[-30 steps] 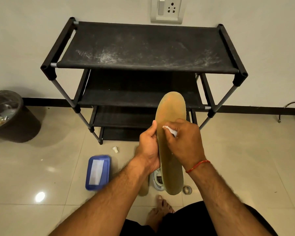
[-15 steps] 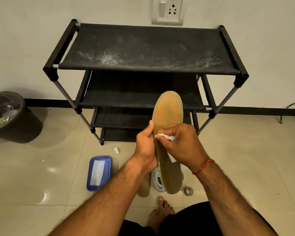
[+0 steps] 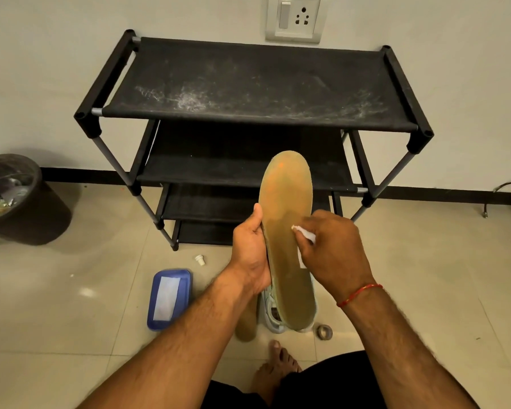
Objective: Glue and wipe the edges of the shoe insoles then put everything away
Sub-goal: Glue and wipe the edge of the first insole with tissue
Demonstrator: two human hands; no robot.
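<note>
Seen from the head camera: tan insole (image 3: 286,231) held upright, toe end up, in front of the black shoe rack (image 3: 248,84) and well above the floor (image 3: 71,335). Gripped along its left edge by the left hand (image 3: 250,252), thumb lying up the rim, fingers curled round behind. Pinched in the curled fingers of the right hand (image 3: 334,252), a small white wipe (image 3: 306,234), pressed against the insole's face near its right edge, about mid-length. Red thread (image 3: 360,293) round the right wrist. Down on the tiles, directly beneath the held insole, a pale shoe (image 3: 270,314), with a second insole (image 3: 246,323) lying just to its left and a small grey ring (image 3: 324,331) just to its right. Further left, a blue box (image 3: 186,290) with a white sheet on top and, near it, a small white cap (image 3: 199,259). Dark bin (image 3: 21,202) holding scraps by the wall at far left; bare foot (image 3: 278,370) at the lower edge
</note>
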